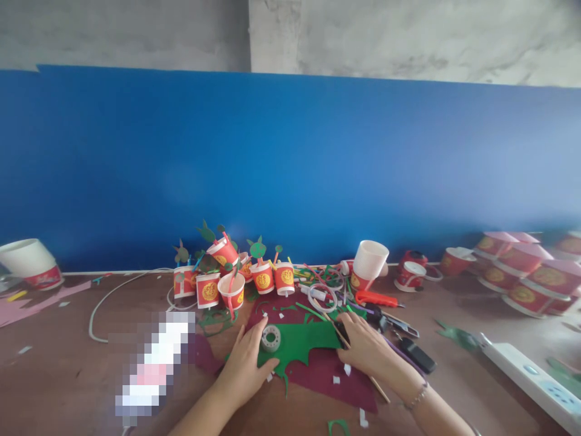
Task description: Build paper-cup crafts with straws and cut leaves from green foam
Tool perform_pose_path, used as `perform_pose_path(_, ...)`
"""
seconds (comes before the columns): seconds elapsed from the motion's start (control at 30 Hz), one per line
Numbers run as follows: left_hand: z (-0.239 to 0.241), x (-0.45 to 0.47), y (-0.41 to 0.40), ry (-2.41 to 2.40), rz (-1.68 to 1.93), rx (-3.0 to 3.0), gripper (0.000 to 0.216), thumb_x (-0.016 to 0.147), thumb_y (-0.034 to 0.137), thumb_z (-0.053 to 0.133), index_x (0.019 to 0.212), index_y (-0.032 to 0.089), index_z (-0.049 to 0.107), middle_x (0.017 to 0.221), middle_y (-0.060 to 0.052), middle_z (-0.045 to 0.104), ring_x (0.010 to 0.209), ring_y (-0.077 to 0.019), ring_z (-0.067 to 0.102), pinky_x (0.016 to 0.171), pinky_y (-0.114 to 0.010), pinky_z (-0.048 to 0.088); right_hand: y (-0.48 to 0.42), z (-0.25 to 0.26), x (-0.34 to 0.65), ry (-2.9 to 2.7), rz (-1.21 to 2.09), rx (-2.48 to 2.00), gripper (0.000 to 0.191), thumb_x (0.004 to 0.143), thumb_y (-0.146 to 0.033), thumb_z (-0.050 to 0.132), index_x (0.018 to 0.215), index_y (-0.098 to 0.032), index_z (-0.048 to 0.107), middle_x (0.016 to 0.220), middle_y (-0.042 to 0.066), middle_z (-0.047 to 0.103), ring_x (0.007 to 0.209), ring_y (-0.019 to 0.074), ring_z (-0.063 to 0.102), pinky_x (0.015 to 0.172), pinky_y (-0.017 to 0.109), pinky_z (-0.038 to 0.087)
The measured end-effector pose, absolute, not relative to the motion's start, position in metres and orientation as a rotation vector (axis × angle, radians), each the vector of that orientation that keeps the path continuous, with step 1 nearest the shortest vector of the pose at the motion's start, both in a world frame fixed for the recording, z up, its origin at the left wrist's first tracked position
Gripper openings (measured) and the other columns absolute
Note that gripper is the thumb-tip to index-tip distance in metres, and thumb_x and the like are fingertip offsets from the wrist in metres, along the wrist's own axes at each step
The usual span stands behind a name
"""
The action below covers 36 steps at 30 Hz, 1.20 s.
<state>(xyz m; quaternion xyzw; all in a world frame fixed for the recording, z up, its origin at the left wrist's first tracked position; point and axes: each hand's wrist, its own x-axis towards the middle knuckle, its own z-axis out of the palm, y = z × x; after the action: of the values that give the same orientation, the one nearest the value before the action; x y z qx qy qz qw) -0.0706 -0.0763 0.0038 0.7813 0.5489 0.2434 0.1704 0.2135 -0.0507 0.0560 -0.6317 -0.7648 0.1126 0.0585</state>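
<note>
My left hand [247,366] lies with fingers apart at the left edge of a green sheet [299,339] with cut-out edges. Between its thumb and index finger, a white roll of tape [271,339] rests on the sheet. My right hand [365,345] is curled at the sheet's right end, around a dark thing [341,330] mostly hidden under the fingers. A thin wooden stick [379,390] runs beneath this hand. Under the green sheet is a dark red sheet [333,381], with small white scraps on it.
Red-and-white paper cups [207,292] with green cut-outs stand behind my hands. To the right lie an orange utility knife [376,298], a black key fob [416,355] and a power strip [531,378]. Stacked cups [521,272] are far right; a blue panel [290,169] closes the back.
</note>
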Motion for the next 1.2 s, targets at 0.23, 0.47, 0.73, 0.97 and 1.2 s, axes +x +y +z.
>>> perform_pose_path(0.23,-0.003,-0.069,-0.078,1.565,0.677,2.25,0.064,0.079,0.023,0.052,0.138,0.017,0.029,0.139,-0.014,0.046,0.131,-0.024,0.039,0.111,-0.053,0.022,-0.044,0.062,0.209,-2.252,0.046,-2.055,0.041,0.071,-0.01,0.047,0.111,-0.011,0.057,0.113,0.016,0.058,0.107,0.0299,0.054,0.086,0.038,0.041)
perform_pose_path(0.47,-0.009,-0.067,-0.086,1.54,0.735,2.327,0.061,0.081,0.022,0.052,0.137,0.018,0.029,0.135,-0.015,0.049,0.126,-0.0268,0.044,0.106,-0.056,0.029,-0.051,0.047,0.151,-2.507,0.54,-1.482,0.064,0.086,-0.047,0.047,0.139,-0.012,0.04,0.145,0.013,0.038,0.134,0.027,0.033,0.11,0.041,0.027)
perform_pose_path(0.73,0.001,-0.06,-0.093,1.568,0.799,2.371,0.068,0.074,0.022,0.063,0.136,0.022,0.034,0.121,-0.012,0.059,0.114,-0.0296,0.053,0.101,-0.055,0.036,-0.032,0.042,0.15,-2.527,0.69,-1.27,0.067,0.085,-0.054,0.046,0.141,-0.018,0.038,0.147,0.009,0.036,0.136,0.0248,0.029,0.113,0.042,0.023)
perform_pose_path(0.97,0.0,-0.068,-0.085,1.504,0.806,2.401,0.059,0.079,0.017,0.056,0.133,0.026,0.035,0.121,-0.008,0.061,0.115,-0.0238,0.055,0.105,-0.054,0.033,-0.039,0.048,0.158,-2.569,0.761,-1.251,0.072,0.082,-0.051,0.052,0.142,-0.015,0.035,0.149,0.01,0.031,0.138,0.0249,0.025,0.114,0.042,0.022)
perform_pose_path(1.2,-0.011,-0.078,-0.068,1.488,0.85,2.391,0.055,0.084,0.02,0.052,0.135,0.024,0.032,0.131,-0.011,0.054,0.123,-0.0243,0.049,0.104,-0.049,0.038,-0.039,0.04,0.15,-2.481,0.637,-1.314,0.066,0.078,-0.048,0.059,0.135,-0.017,0.047,0.143,0.011,0.042,0.133,0.0257,0.034,0.112,0.041,0.025)
